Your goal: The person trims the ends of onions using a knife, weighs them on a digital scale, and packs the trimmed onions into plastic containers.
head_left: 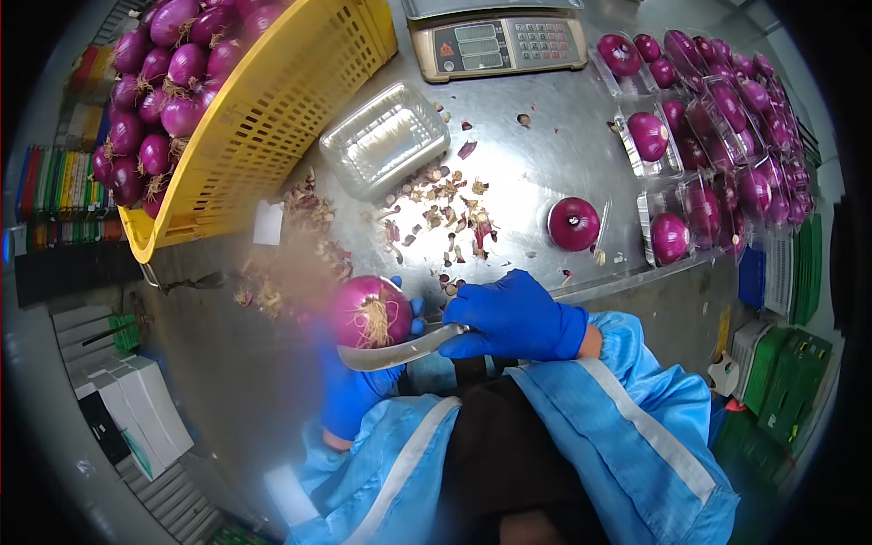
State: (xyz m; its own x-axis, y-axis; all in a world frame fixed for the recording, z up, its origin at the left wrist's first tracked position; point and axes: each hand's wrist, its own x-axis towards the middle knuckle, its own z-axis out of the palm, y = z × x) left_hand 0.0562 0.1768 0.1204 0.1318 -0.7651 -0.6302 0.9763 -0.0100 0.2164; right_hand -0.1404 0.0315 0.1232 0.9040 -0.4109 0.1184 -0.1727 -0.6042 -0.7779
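In my left hand (354,391), gloved in blue, rests a red onion (371,309) with its stringy root end turned toward me. My right hand (509,318), in a matching glove, is closed round the handle of a knife (400,352). The curved blade lies along the near side of the onion, close to the roots; whether it touches them I cannot tell. Another red onion (574,224) sits alone on the metal table to the right. Onion skins and trimmed bits (445,213) are scattered beyond my hands.
A yellow crate (263,118) heaped with red onions tilts at the left. Near it lies a clear plastic tray (385,141). A weighing scale (498,41) stands at the back. Packed onions (704,136) in clear trays crowd the right. The table's front edge (636,272) runs before me.
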